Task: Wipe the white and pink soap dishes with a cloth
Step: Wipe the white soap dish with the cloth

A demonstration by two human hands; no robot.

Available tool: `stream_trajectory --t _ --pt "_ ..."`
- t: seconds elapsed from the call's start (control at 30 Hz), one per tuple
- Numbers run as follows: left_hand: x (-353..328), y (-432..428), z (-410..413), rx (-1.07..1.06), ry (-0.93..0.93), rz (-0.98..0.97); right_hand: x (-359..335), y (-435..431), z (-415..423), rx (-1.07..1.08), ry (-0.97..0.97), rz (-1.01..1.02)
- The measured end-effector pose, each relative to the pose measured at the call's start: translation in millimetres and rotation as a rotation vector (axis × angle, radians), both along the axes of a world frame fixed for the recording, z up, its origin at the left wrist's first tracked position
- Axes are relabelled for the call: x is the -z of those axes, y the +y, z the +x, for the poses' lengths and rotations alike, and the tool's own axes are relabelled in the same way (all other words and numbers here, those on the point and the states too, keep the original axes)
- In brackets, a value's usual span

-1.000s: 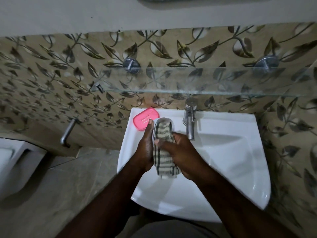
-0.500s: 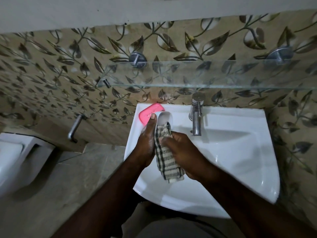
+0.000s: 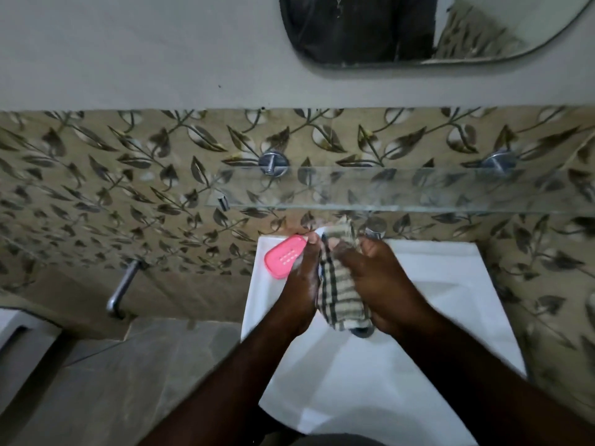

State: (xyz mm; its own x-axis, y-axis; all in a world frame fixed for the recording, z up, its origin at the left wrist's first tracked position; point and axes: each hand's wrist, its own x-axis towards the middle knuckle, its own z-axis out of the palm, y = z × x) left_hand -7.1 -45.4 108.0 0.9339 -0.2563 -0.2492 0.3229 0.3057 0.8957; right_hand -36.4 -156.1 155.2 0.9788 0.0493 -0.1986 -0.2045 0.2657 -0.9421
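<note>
Checked cloth [image 3: 338, 291] gripped between left hand [image 3: 302, 281] and right hand [image 3: 384, 286], pink soap dish [image 3: 285, 257] on sink [image 3: 450, 284]

No legible text, label, brand, number or sign appears on any surface. The pink rounded soap dish [image 3: 283, 257], lying on the rim of the white ceramic washbasin [image 3: 434, 268], carries rows of small pale marks on its top face. They are too small and blurred to be read as characters. The beige cloth with dark checked stripes [image 3: 341, 294] shows only its woven pattern. The sliver of the white soap dish [image 3: 319, 232] visible beside the cloth's top is plain. The beige wall tiles [image 3: 128, 175] bear only a leaf motif.
</note>
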Motion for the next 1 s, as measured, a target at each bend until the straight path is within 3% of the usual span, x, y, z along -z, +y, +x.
stream_trajectory --t 0.1,0.3,0.47,0.67,0.83,1.0 --pt "-5.4 7.2 4.2 0.041 -0.029 -0.033 -5.0 15.7 0.8 0.071 -0.091 0.031" --pt "-18.6 30.2 13.9 -0.031 -0.086 -0.098 -9.2 24.0 -8.3 -0.134 -0.068 -0.179" --pt "-28.5 35.9 13.9 0.016 -0.105 -0.161 -38.7 40.7 6.8 0.039 -0.186 -0.019" --pt "-34.6 54.9 29.5 -0.015 -0.153 -0.078 -26.0 51.2 -6.2 -0.089 -0.14 -0.272" --pt "-28.4 50.2 23.2 0.047 -0.166 -0.151 -39.1 56.9 14.6 0.057 -0.202 -0.052" --pt "-42.2 56.5 39.0 -0.002 -0.201 -0.12 -16.2 56.1 -5.5 -0.085 -0.181 -0.311"
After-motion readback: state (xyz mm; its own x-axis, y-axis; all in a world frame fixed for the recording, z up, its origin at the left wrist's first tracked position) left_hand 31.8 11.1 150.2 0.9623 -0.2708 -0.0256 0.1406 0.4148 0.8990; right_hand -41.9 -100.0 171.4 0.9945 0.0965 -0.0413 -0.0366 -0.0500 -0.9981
